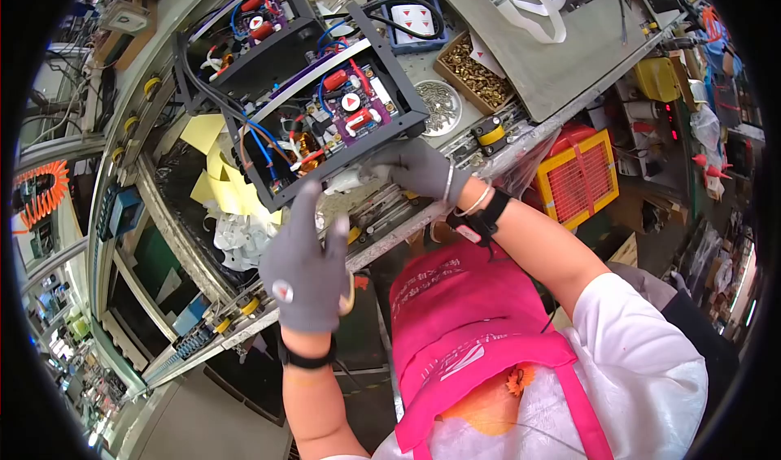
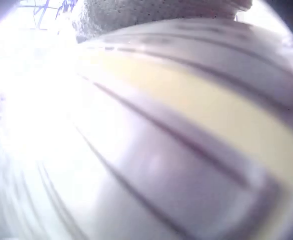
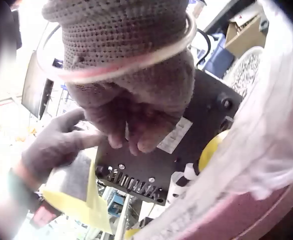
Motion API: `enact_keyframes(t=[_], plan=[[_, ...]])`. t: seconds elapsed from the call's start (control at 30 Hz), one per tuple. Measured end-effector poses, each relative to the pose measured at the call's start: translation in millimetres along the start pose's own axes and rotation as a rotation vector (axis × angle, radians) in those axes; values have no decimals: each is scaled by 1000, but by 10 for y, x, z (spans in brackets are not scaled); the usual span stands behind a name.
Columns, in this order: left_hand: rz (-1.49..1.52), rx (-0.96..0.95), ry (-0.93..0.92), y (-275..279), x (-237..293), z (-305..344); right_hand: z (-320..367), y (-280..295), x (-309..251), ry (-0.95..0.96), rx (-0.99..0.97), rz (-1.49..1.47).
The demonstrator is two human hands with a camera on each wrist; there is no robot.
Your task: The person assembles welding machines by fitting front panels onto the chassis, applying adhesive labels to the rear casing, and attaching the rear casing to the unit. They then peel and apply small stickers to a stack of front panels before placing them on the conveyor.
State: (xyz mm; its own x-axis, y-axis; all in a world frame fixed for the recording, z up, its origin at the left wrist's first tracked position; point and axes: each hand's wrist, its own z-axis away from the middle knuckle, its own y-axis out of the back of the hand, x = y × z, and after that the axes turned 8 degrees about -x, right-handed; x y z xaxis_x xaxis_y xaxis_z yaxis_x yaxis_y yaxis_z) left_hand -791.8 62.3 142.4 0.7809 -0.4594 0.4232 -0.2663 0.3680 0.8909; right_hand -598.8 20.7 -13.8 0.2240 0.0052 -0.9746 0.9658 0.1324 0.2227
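Note:
A black metal housing (image 1: 366,147) holds a purple circuit board with red capacitors, a copper coil and blue wires. My left hand (image 1: 305,269), in a grey glove, is raised at its front left corner, index finger extended and nothing visible in its grasp. My right hand (image 1: 419,167), also gloved, is at the housing's front face. In the right wrist view its bare fingertips (image 3: 145,142) hang loosely curled before the slotted black panel (image 3: 136,167), beside a pale terminal strip (image 3: 179,135). The left wrist view shows mostly a blurred, overexposed striped surface (image 2: 186,125).
A second black housing (image 1: 264,49) stands behind the first. To the right are a round dish of screws (image 1: 439,106), a box of brass-coloured parts (image 1: 480,74) and a blue bin (image 1: 415,45). Yellow sheets (image 1: 220,171) and crumpled clear plastic (image 1: 240,236) lie left, near the bench edge.

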Motion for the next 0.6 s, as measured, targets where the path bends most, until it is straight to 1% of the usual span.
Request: enact_keyframes(t=[0.1, 0.13, 0.17, 0.23, 0.27, 0.3, 0.37, 0.43, 0.47, 0.5, 0.57, 0.6], plan=[[283, -78, 131, 217, 139, 457, -59, 25, 333, -303, 12, 223], [301, -75, 86, 182, 154, 592, -65, 44, 322, -299, -34, 261], [320, -72, 39, 116, 153, 709, -1, 71, 286, -204, -87, 228], [308, -106, -180, 36, 214, 823, 137, 145, -42, 0, -202, 181], [348, -168, -168, 47, 319, 838, 240, 148, -305, 71, -324, -9], [398, -161, -179, 4, 373, 861, 371, 139, -616, 132, -447, -202], [534, -74, -252, -68, 456, 864, 568, 135, -1139, -80, -768, -563], [657, 28, -186, -71, 531, 909, 719, 166, -1139, -249, -973, -392], [717, 83, -152, -63, 563, 929, 755, 111, -1066, 125, -736, -314], [666, 131, -187, -28, 554, 915, 728, 192, -1176, 133, -696, -175], [529, 84, -80, 212, 637, 957, 635, 406, -1476, 154, -608, 90], [580, -25, -11, 226, 581, 1042, 622, 441, -1506, 161, -622, 167]])
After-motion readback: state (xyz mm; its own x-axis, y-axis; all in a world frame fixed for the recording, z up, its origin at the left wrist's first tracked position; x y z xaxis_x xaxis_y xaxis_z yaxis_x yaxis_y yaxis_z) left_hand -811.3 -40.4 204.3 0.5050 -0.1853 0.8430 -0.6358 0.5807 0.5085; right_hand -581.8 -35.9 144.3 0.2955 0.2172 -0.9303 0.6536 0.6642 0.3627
